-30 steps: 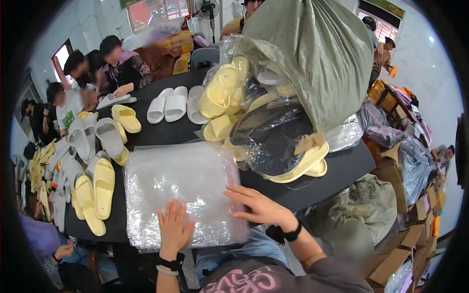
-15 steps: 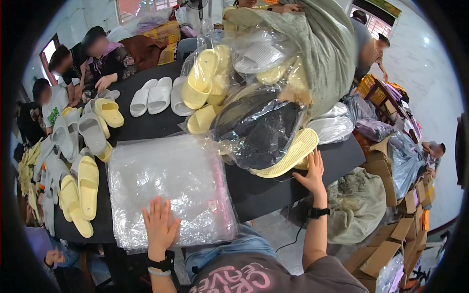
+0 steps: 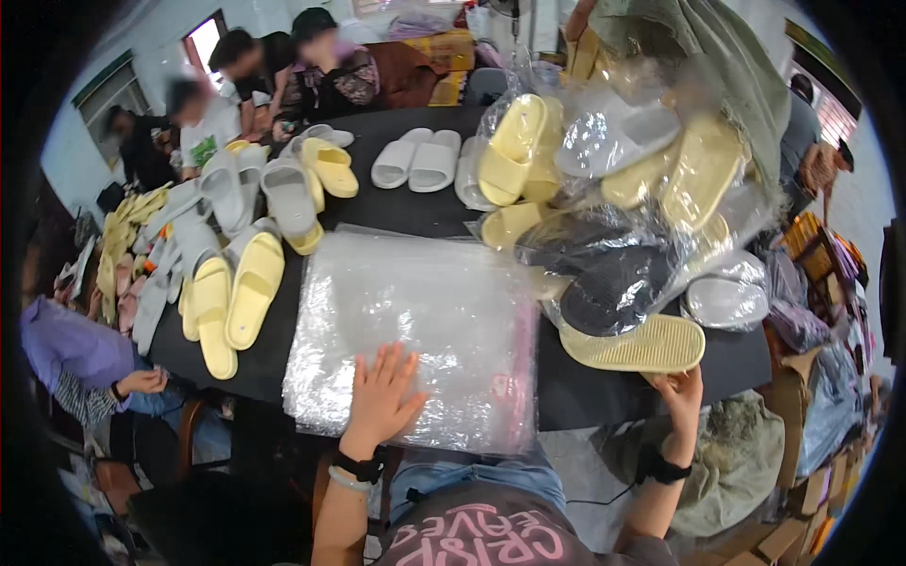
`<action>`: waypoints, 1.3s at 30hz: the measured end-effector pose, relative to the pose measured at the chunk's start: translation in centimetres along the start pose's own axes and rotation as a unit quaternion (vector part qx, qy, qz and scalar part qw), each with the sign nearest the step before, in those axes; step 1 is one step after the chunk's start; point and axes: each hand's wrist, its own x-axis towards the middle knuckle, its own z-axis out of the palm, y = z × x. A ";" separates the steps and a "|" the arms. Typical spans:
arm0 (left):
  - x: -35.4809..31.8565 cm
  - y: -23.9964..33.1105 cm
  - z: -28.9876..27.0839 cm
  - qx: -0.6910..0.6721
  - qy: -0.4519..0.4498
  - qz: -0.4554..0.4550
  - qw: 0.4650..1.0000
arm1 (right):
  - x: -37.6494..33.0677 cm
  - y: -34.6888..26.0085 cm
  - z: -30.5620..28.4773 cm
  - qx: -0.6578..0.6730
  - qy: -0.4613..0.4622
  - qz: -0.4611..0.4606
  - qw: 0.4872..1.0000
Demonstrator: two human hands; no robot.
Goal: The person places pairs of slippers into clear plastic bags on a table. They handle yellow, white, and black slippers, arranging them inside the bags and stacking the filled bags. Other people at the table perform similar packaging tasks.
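My left hand (image 3: 382, 396) lies flat, fingers spread, on a thick stack of clear plastic bags (image 3: 415, 292) in front of me. At the table's front right, my right hand (image 3: 678, 396) has its fingers curled up under the near edge of a yellow slide slipper (image 3: 646, 346) and grips it. That slipper rests sole up, its ridged bottom showing and its strap hidden. Just beyond it, a dark slipper (image 3: 613, 292) sits in clear plastic. Behind that rises a heap of bagged yellow slippers (image 3: 703, 174) and a bagged grey slipper (image 3: 618, 137).
A grey pair (image 3: 415, 160) stands on the black table (image 3: 396, 209). Yellow slippers (image 3: 255, 288) and grey ones (image 3: 290, 198) crowd the left side. A green sack (image 3: 746, 443) slumps on the floor at right, near cardboard boxes (image 3: 802, 396). Several people sit at the far left.
The view has swung left. The heap has spread out and the large sack has drawn back. The yellow slipper has turned crosswise, and my right hand's spread fingers have closed on its near edge.
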 end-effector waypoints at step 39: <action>-0.8 0.1 0.9 0.016 0.153 0.018 0.988 | 16.2 -29.7 37.3 0.491 -0.352 -0.070 0.794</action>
